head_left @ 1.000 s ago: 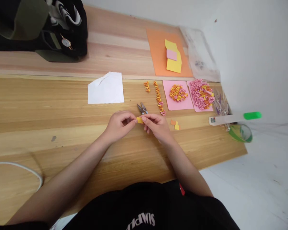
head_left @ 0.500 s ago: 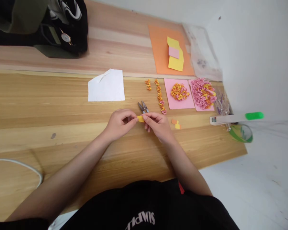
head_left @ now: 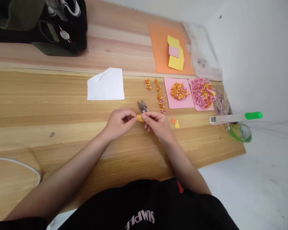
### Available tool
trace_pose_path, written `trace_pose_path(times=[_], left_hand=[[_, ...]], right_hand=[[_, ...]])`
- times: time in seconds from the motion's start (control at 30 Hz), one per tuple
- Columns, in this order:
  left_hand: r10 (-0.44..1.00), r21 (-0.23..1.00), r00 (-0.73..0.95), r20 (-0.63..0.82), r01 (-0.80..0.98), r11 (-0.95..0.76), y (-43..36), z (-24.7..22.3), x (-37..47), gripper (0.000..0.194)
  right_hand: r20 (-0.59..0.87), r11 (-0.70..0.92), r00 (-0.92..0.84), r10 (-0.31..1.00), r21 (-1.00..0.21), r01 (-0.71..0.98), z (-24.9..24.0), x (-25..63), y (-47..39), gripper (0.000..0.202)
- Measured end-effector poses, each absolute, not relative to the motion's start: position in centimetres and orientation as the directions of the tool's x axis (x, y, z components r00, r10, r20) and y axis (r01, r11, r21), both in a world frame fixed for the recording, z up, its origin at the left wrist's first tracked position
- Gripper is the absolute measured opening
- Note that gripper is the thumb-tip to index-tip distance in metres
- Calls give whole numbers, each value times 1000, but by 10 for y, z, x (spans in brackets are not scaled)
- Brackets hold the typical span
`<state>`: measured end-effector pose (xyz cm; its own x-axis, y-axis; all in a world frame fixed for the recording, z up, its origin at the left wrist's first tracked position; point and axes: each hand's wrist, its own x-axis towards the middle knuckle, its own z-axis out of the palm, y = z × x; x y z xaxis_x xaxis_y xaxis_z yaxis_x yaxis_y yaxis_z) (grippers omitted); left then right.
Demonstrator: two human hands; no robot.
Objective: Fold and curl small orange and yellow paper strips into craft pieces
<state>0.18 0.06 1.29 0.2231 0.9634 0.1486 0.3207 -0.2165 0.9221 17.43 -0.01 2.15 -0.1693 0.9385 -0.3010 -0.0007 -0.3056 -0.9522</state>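
Note:
A small yellow paper piece (head_left: 140, 118) is stretched between my two hands above the wooden table. My left hand (head_left: 121, 123) pinches its left end between thumb and forefinger. At its right end, my right hand (head_left: 158, 124) grips it with thumb and fingers closed. Just beyond my right fingers lie small thread snips (head_left: 142, 104), blades pointing away and handles partly covered by the hand. A few orange and yellow paper pieces (head_left: 175, 123) rest to the right of that hand. Farther out, a row of little orange, yellow and pink folded pieces (head_left: 159, 94) runs away from me.
Pink sheets carry a small pile (head_left: 179, 91) and a larger pile (head_left: 203, 92) of folded pieces. White paper (head_left: 106, 84) lies left of centre. Behind are an orange sheet (head_left: 155, 48) and a dark bag (head_left: 62, 51). A green-tipped white tool (head_left: 234, 118) overhangs the right edge.
The view has shifted very slightly. Both hands keep nearly the same pose on the yellow paper piece; my right thumb has slid a little to the left.

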Motion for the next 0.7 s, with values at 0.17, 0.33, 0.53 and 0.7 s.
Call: trace_pose_path(times=[0.17, 0.33, 0.53, 0.7], left_hand=[[964, 924, 227, 140, 320, -210, 1, 13, 2, 19], [965, 924, 221, 139, 321, -207, 0, 13, 2, 19], [962, 921, 229, 147, 324, -218, 0, 12, 2, 20], [961, 907, 237, 144, 356, -224, 0, 11, 1, 19]], right_hand=[[-306, -312, -162, 938, -950, -8, 23, 175, 1, 41], [-326, -338, -149, 934, -939, -67, 24, 174, 1, 42], [-310, -328, -146, 940, -937, -124, 32, 184, 4, 31], [-30, -31, -322, 946, -1000, 2, 92, 210, 0, 30]])
